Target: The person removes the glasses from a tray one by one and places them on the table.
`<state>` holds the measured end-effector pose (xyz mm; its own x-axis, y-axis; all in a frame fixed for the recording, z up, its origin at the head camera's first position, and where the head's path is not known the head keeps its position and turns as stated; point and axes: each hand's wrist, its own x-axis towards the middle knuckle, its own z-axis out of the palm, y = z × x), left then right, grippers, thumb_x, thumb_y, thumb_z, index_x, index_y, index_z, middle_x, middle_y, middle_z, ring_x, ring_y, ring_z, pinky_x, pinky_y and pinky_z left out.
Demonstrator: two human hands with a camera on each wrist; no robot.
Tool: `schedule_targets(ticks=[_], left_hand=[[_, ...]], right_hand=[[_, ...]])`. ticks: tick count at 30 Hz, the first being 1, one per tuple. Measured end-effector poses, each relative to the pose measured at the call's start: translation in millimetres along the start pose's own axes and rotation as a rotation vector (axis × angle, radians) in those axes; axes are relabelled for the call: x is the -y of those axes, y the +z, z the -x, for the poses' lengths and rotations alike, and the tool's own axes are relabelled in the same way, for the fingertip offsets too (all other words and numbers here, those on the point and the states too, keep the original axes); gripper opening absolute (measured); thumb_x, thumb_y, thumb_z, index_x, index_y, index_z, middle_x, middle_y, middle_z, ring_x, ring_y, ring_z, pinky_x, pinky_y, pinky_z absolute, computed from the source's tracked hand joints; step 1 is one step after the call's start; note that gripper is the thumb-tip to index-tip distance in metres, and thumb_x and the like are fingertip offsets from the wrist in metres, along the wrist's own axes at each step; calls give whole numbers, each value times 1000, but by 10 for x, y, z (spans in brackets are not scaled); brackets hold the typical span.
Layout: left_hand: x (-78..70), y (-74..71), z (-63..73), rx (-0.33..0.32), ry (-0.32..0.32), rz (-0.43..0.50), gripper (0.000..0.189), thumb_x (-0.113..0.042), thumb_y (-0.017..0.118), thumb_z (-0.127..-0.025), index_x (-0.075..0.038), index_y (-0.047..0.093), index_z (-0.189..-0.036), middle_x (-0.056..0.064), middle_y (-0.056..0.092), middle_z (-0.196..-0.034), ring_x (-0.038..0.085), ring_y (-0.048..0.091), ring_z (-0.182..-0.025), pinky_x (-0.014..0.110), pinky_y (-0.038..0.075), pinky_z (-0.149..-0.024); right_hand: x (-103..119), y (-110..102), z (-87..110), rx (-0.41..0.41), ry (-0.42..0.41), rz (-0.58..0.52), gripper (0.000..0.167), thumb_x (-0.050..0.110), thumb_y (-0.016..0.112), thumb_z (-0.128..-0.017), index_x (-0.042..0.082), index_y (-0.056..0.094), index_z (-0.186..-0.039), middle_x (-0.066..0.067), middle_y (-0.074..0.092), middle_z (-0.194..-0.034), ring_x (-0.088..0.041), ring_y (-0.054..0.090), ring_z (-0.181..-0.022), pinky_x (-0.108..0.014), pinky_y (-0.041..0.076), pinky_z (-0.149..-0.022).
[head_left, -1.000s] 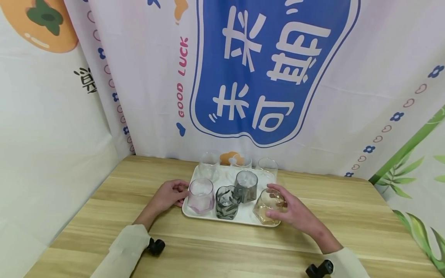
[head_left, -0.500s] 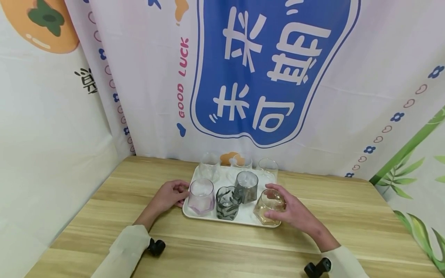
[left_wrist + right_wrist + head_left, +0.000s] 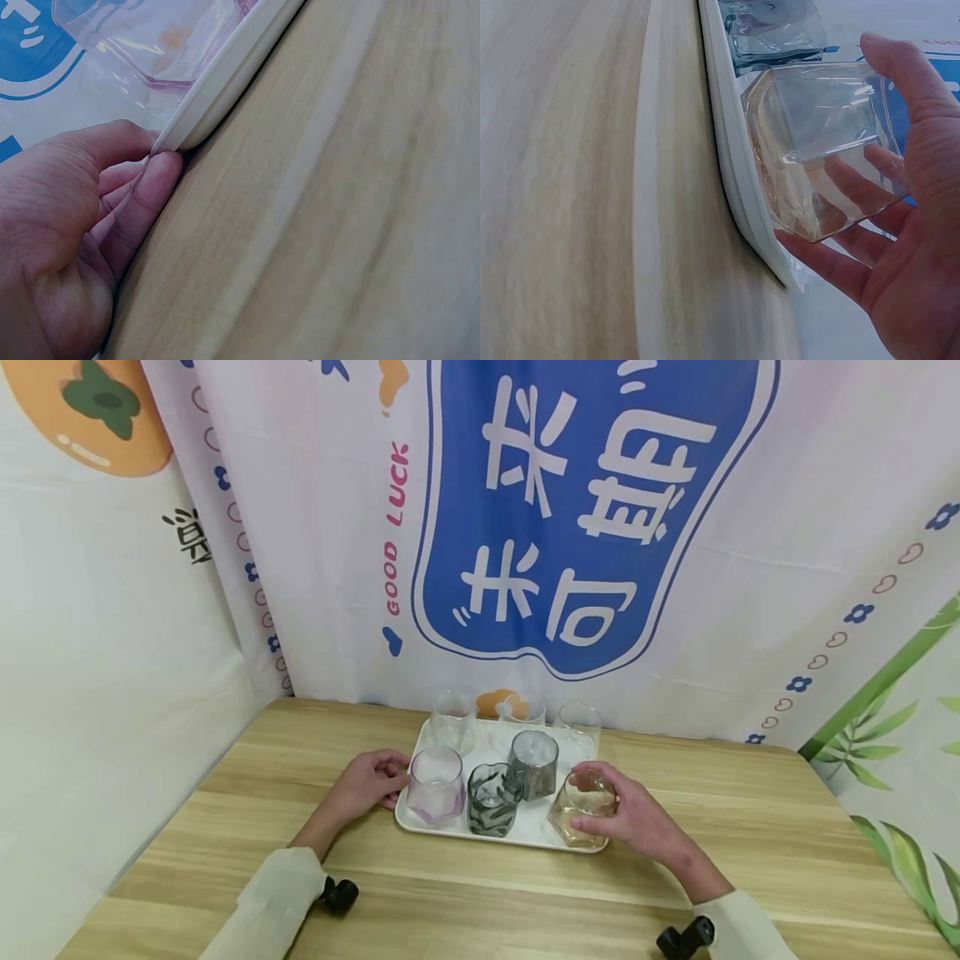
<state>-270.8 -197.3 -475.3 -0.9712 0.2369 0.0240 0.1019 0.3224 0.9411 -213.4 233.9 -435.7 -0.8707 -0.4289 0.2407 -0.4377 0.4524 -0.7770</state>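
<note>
A white tray [image 3: 534, 833] rests on the table with several glasses standing on it. My left hand [image 3: 366, 783] pinches the tray's left rim between thumb and finger, as the left wrist view shows. Beside that hand stands a pink-tinted glass [image 3: 435, 795]. At the tray's front right corner my right hand [image 3: 639, 820] holds an amber tumbler [image 3: 817, 112], thumb on one side and fingers round the other. The tumbler is upright and looks seated on the tray. Between the hands are a dark marbled glass [image 3: 491, 812] and a smoky grey glass [image 3: 534, 768].
Clear glasses line the tray's back edge, at the left [image 3: 453, 727], middle and right [image 3: 580, 727]. The wooden table [image 3: 480, 902] meets a printed cloth backdrop [image 3: 337, 635] just behind the tray. Black wrist cameras hang below both sleeves.
My right thumb has slid slightly further across the amber tumbler's front, and the fingers sit a little closer round it. The left hand, tray and other glasses keep their places.
</note>
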Motion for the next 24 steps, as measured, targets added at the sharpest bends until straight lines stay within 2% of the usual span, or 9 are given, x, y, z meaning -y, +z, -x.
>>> schedule_targets(ticks=[8,13,19,24], left_hand=[[8,0,-9,-5,-6,-4,32,-3,72,-96,10,63,-124,12,66,-90,18,65,-66,32,62,-56],[-2,13,-7,0,-1,6,33,-3,72,-96,11,62,-125,12,66,-91,19,66,-67,34,62,-57],[-9,6,-16,-11,-9,-5,33,-3,73,-96,10,63,-124,13,66,-90,19,66,-66,32,62,-57],[-12,3,5,-11,-15,-5,33,-4,73,-95,10,63,-124,13,66,-91,19,66,-67,33,62,-57]], right_hand=[[14,14,-23,-6,-8,-35,67,25,87,-85,7,54,-141,-14,64,-131,-41,60,-121,-47,60,-89],[3,-4,-3,-31,-11,-18,62,26,88,-85,14,57,-137,-11,65,-130,-40,62,-118,-44,61,-86],[-4,-103,7,-83,-25,34,58,26,88,-85,16,59,-134,-8,66,-126,-34,64,-113,-40,62,-82],[16,-228,27,-100,-22,27,60,22,88,-85,12,58,-136,-13,65,-127,-42,62,-114,-37,63,-80]])
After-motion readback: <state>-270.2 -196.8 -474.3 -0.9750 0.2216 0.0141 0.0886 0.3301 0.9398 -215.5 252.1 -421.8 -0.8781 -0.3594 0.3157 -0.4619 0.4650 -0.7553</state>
